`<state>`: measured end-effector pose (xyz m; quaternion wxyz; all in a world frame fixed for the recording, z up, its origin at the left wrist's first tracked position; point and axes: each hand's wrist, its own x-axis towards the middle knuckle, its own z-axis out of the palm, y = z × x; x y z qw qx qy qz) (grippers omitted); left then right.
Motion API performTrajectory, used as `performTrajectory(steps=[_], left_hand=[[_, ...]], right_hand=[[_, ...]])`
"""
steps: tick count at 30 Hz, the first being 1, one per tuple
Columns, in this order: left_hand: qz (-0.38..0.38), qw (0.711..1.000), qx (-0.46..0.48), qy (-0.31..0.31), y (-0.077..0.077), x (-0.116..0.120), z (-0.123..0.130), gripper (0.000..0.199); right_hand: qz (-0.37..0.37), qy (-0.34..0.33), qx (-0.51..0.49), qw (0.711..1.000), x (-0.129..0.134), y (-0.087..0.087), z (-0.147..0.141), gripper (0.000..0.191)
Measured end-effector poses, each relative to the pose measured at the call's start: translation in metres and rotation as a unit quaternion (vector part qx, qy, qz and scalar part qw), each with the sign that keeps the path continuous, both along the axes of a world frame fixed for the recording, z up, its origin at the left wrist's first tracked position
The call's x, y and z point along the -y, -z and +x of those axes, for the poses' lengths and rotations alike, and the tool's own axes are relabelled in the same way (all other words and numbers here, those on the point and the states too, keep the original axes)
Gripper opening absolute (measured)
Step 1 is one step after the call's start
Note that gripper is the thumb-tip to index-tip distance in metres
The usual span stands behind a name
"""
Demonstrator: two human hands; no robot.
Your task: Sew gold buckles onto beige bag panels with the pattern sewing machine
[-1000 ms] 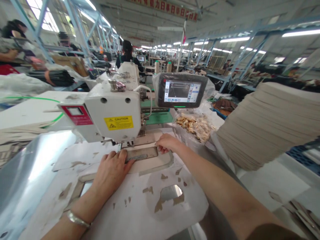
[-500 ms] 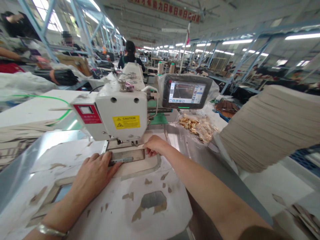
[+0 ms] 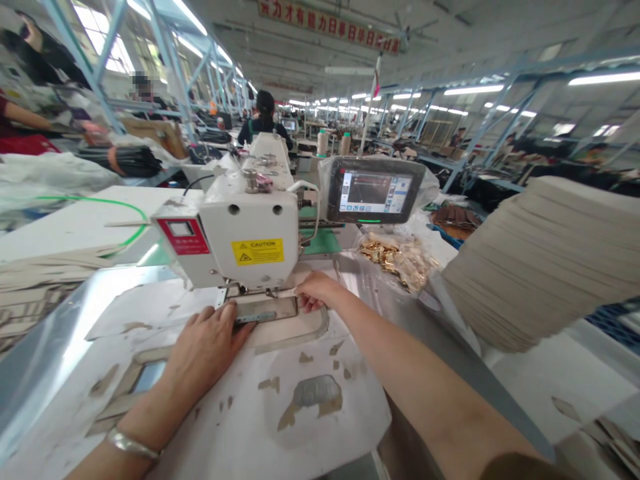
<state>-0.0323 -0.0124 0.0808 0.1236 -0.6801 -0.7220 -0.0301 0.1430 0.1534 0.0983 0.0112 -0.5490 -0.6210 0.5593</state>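
Note:
A white industrial sewing machine head (image 3: 253,233) hangs over a white template sheet (image 3: 260,433). Under its needle area lies a beige panel (image 3: 293,327) with a rectangular frame and a narrow metal bar (image 3: 256,317) on it. My left hand (image 3: 207,343) rests flat on the sheet and the frame's left end, thumb stretched along the near side of the bar, fingers slightly bent. Close to the needle on the right, my right hand (image 3: 317,291) is closed in a pinch at the end of a pale beige strip (image 3: 287,293). Its fingertips are partly hidden.
Right of the machine stands a control screen (image 3: 374,193), with a plastic bag of gold-coloured metal pieces (image 3: 395,257) below it. A tall stack of beige panels (image 3: 545,260) leans at the right. Cut beige pieces (image 3: 40,273) lie at the left. Another person (image 3: 265,120) sits ahead.
The view has shifted slightly, so the whole scene sits a little lower and further right. Both hands keep about the same place on the work.

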Motion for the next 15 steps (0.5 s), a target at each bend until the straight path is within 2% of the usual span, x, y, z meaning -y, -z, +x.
performTrajectory(steps=[5,15], left_hand=[[-0.019,0.999,0.021,0.019,0.004,0.001,0.012,0.047],[-0.057,0.992,0.092,0.067,0.000,0.008,0.033,0.026]], right_hand=[[0.002,0.010,0.002,1.000,-0.003,-0.007,0.023,0.022],[0.020,0.040,0.001,0.999,-0.016,-0.006,0.065,0.021]])
